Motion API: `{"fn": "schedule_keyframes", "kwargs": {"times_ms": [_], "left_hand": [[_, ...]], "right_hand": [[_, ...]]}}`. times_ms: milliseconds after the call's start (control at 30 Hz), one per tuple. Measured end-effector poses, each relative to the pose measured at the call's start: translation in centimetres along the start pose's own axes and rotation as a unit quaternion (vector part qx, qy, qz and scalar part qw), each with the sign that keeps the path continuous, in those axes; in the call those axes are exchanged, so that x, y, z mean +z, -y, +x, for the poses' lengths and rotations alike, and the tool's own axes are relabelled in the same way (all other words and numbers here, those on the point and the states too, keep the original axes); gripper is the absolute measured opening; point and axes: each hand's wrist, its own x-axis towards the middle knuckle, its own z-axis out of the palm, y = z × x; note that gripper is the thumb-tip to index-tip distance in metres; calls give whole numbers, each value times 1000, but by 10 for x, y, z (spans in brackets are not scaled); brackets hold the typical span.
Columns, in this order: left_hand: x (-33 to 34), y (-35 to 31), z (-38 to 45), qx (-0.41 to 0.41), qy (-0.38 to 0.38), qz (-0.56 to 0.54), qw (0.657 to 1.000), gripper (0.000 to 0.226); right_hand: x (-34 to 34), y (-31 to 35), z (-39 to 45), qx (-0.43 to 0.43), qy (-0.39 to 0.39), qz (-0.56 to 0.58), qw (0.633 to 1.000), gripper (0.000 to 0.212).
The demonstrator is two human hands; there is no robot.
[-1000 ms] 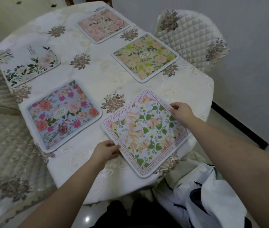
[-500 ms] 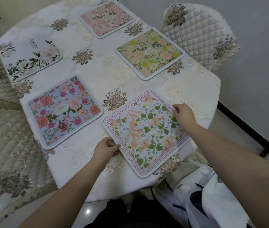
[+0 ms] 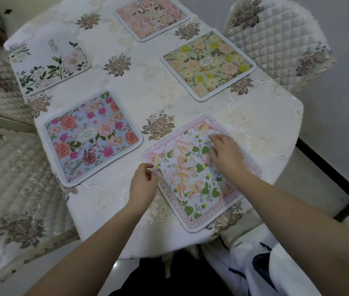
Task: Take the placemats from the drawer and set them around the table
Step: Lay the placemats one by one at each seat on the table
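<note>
5 floral placemats lay around the table (image 3: 271,116), spaced near its edges so each faced a seat. The nearest placemat (image 3: 192,174) sat at the near edge. The right hand (image 3: 225,153) rested on it with relaxed fingers, probably smoothing it flat. The left hand (image 3: 144,182), loosely curled and holding nothing, hovered at its left edge. The task looked nearly finished.

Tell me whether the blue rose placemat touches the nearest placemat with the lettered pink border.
Apart. The head view shows a strip of cream tablecloth between the blue rose placemat and the pink-bordered lettered placemat.
</note>
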Motion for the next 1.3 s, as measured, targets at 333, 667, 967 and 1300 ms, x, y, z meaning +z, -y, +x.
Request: {"fn": "schedule_keyframes", "kwargs": {"times_ms": [333,667,967,1300], "left_hand": [[39,-12,72,231,-10,235,944,51],[51,11,91,275,14,361,891,64],[52,12,91,271,10,359,893,64],[51,10,89,274,12,359,892,68]], "right_hand": [[43,79,44,-86,128,17,988,55],[68,79,48,-136,125,-131,974,65],[67,73,53,-82,121,-112,983,59],[26,-12,77,18,76,-95,992,58]]}}
